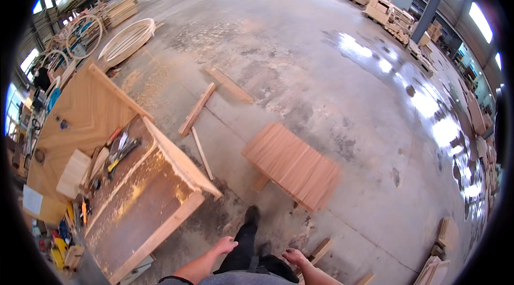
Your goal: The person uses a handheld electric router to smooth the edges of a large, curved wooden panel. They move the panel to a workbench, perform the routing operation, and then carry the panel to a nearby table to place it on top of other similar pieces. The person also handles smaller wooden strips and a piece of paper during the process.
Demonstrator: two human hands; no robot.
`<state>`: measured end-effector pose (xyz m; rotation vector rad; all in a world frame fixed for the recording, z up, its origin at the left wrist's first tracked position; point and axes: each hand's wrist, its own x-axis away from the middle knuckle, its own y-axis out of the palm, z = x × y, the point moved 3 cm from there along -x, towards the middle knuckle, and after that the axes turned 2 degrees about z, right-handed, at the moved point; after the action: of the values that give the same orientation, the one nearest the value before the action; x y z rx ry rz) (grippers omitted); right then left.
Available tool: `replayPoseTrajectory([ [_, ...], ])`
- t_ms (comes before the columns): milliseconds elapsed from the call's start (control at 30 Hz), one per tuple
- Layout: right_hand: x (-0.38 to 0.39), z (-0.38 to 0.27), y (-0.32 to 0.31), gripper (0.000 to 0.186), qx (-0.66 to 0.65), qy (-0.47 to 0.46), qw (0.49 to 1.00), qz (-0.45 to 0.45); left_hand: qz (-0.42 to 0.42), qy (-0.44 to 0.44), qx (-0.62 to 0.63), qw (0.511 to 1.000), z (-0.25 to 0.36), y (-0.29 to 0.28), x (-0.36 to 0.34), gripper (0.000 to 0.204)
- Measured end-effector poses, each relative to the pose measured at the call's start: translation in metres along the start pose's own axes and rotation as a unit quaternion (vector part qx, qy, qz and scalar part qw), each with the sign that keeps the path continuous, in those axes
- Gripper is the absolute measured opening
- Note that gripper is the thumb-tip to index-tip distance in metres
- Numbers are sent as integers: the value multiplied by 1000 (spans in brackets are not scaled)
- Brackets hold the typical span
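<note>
- The slatted wooden panel (294, 164) lies raised above the floor (369, 188), ahead of the person's feet and well apart from both hands; a small block (261, 182) shows under its left edge.
- The left hand (226, 244) hangs over the person's leg, half open with fingers loosely curled, and holds nothing that shows; it is apart from the bench's near right corner.
- The right hand (294, 256) is also half open, fingers bent, gripping nothing visible. It appears just beside a length of timber (321, 250); whether they touch, I cannot tell.
- The bench (140, 222) stands at left, sawdust (132, 198) scattered across its top. A yellow-handled tool (113, 165) lies toward its far edge.
- Beyond that edge is a large zigzag-patterned board (83, 108).
- Two planks and a thin strip (202, 154) lie on the floor between bench and panel.
- Farther off rests an oval wooden frame (128, 44).
</note>
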<state>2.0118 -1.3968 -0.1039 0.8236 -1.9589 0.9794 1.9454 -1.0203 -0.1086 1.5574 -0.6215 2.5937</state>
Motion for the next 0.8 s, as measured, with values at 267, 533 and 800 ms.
replayPoseTrajectory([
  [267,-45,-76,-51,66,-131,-40,991,10,37,146,-57,987,185,-132,-10,63],
  [533,-108,-155,-76,50,-194,4,981,14,202,227,-436,847,188,-234,-5,49],
  [800,-129,-170,-121,47,-141,-5,990,23,233,202,-444,841,166,-227,16,45],
])
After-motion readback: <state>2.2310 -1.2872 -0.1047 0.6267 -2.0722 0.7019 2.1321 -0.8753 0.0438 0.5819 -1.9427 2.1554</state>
